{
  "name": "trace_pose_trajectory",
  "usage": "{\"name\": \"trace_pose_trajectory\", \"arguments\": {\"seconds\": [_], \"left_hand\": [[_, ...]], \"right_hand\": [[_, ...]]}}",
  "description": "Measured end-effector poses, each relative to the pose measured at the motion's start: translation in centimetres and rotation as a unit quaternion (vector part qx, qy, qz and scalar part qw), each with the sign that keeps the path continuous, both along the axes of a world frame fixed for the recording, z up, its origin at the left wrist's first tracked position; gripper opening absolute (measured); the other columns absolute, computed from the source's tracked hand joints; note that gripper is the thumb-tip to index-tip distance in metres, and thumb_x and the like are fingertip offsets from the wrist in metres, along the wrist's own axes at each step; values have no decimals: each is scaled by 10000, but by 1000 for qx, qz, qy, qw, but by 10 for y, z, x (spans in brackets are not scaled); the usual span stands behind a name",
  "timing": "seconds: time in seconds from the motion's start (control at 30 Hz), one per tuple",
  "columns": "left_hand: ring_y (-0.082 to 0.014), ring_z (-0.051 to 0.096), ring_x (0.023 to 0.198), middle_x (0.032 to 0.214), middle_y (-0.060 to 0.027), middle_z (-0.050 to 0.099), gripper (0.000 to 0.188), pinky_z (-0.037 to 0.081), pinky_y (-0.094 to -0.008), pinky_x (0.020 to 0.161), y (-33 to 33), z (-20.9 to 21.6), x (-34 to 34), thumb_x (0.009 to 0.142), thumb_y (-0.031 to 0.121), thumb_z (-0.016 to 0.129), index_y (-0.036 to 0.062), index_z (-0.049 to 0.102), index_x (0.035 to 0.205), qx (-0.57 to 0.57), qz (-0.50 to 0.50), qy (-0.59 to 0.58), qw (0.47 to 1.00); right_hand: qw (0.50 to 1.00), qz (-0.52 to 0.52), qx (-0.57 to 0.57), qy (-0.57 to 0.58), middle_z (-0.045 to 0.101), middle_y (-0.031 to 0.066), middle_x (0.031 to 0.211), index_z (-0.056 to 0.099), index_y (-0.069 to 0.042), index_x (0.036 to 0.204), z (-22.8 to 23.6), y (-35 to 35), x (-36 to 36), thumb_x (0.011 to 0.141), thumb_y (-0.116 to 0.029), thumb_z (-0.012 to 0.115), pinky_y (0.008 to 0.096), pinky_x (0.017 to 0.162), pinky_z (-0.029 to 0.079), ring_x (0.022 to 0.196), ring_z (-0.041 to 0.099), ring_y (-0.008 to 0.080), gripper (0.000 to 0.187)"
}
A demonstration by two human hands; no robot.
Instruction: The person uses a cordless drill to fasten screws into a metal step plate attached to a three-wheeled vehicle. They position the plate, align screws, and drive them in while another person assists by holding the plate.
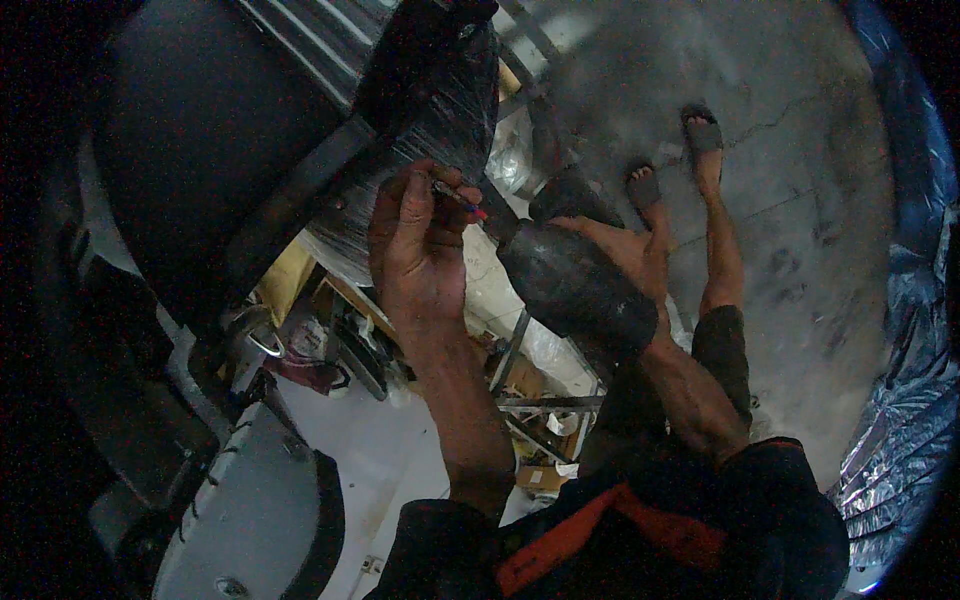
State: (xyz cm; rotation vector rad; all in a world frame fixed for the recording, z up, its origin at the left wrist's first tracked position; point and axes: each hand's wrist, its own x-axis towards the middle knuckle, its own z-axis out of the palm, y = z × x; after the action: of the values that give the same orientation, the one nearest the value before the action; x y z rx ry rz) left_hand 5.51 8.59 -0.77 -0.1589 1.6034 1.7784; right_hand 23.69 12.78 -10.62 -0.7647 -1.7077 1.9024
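Observation:
My left hand [418,225] is raised in the middle of the view, its fingers curled and pinching a small thin object [460,200] with red and blue at its end. Its exact kind is too small to make out. My right hand [610,245] is wrapped along the far side of a dark, rounded, elongated piece [575,285], which rests against my forearm and hides part of it. Behind my left hand is a dark panel wrapped in clear plastic film [430,130].
A large dark panel [210,130] and a grey curved panel [240,510] stand at the left. Below, a metal frame [550,405] stands among boxes and loose items. My sandalled feet [645,185] are on the concrete floor [800,200]. Blue plastic sheeting [915,300] hangs at the right.

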Motion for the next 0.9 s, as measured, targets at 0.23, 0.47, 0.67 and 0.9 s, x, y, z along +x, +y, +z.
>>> {"name": "trace_pose_trajectory", "arguments": {"seconds": [0.23, 0.47, 0.67, 0.9], "left_hand": [[-192, 631, 779, 926, -112, 667, 209, 505, -290, 672, 4, 11, -6, 977, 178, 619, 7, 636, 1096, -41, -65, 77, 994], [-153, 589, 825, 1000, -58, 629, 290, 500, -221, 651, -3, 4, -9, 996, 209, 602, 42, 569, 1231, 12, -18, 15, 1000], [-191, 615, 772, 944, -113, 666, 192, 515, -260, 635, -16, -2, -18, 988, 129, 591, 2, 603, 1130, 0, -38, 36, 999], [-187, 615, 797, 979, -122, 666, 221, 482, -255, 613, -10, -8, -18, 1001, 169, 577, 9, 601, 1152, 27, -63, -12, 998]], "right_hand": [[996, -44, 73, -4, 677, 76, 833, 674, -124, 1133, -8, -13, -19, 703, -82, 694, 364, 641, 549, 760, 693, 270, 432], [990, -82, 118, 5, 674, 72, 817, 676, -143, 1118, -14, -20, -26, 693, -57, 689, 367, 618, 536, 740, 688, 258, 434], [992, -101, 66, 33, 674, 79, 818, 672, -139, 1113, -11, -30, -30, 691, -62, 695, 370, 613, 534, 745, 688, 265, 430], [988, -86, 126, -38, 652, 99, 799, 667, -92, 1119, -13, -33, -33, 682, -55, 695, 368, 599, 527, 726, 672, 271, 440]]}}
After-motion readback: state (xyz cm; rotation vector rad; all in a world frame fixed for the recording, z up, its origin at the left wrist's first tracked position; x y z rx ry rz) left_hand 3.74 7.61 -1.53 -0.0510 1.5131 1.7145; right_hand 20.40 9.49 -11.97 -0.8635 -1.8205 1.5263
